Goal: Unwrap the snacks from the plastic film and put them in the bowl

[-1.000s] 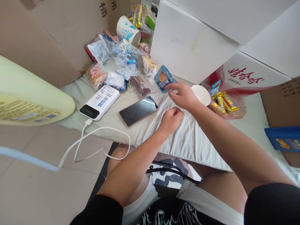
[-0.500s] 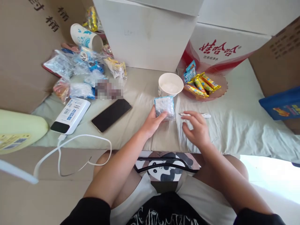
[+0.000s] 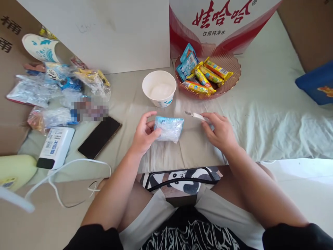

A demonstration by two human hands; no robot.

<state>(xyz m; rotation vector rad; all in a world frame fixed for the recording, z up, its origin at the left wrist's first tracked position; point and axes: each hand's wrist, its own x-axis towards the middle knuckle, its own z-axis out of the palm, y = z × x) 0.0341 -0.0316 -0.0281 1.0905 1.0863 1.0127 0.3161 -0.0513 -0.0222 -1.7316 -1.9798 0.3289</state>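
Observation:
My left hand (image 3: 145,136) is at the left edge of a small clear-and-blue plastic packet (image 3: 169,130), its thumb over the near corner and its fingers curled at the side. Between the thumb and fingers of my right hand (image 3: 219,131) is a small knife with a white handle (image 3: 199,116); its short metal blade points left, toward the packet but apart from it. Just beyond the packet stands a white paper bowl (image 3: 159,86) with something whitish in it.
A pink glass dish (image 3: 235,74) holds yellow-wrapped snack sticks and blue sachets. At left lie a black phone (image 3: 100,138), a white power bank (image 3: 57,144) with a cable, crumpled wrappers (image 3: 33,91) and a tipped paper cup (image 3: 41,48). White cartons (image 3: 125,38) stand behind.
My right hand has picked up the knife from the cloth. My left hand and the packet have come lower, with the thumb shifted to the packet's edge. The view has turned right.

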